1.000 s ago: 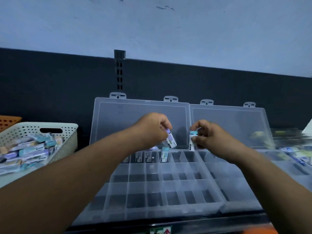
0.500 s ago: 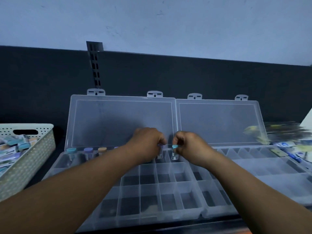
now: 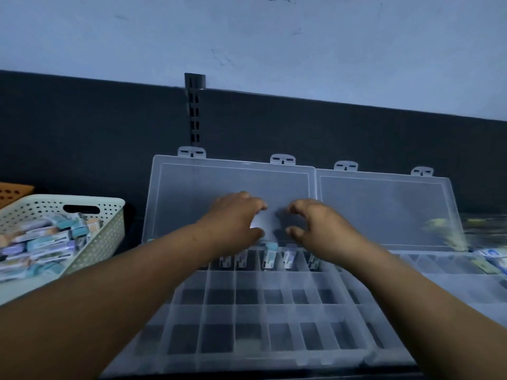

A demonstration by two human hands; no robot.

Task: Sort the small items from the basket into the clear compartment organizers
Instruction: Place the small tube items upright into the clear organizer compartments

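Several items beneath left hand, right hand

Left hand and right hand hover empty over organizer.

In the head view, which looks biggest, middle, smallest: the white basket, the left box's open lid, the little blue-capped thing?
1. open lid of the left box.
2. white basket, though the frame edge cuts it off, so unsure.
3. blue-capped thing, clearly smallest.
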